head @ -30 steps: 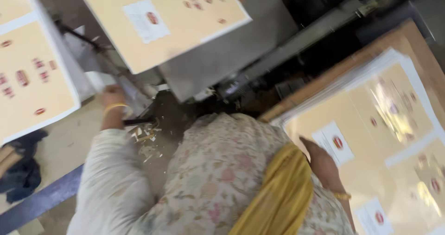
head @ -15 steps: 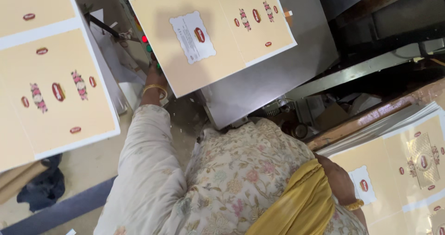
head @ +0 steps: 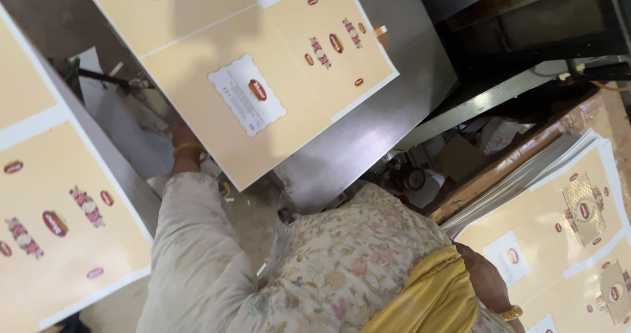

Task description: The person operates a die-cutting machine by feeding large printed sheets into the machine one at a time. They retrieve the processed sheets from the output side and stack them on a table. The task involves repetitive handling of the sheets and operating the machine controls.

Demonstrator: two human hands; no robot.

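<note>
A cream printed cardboard sheet [head: 263, 76] with red oval marks and a white label panel lies tilted on a steel machine plate [head: 394, 116]. My left hand [head: 179, 134], a gold bangle at its wrist, reaches up to the sheet's lower left edge, and its fingers go under that edge. My right hand [head: 485, 279], also with a bangle, rests on the near corner of a stack of printed sheets [head: 565, 228] at the lower right. Its fingers are hidden by my yellow scarf.
Another stack of printed sheets [head: 59, 208] fills the left side. Dark machine parts [head: 526, 30] and a steel bar [head: 486, 99] lie beyond the plate. Paper scraps and a small cardboard box [head: 460, 155] sit in the gap below it.
My left arm has stretched further up along the sheet's edge, and the sheet now fills more of the view. My right hand stays on the right stack.
</note>
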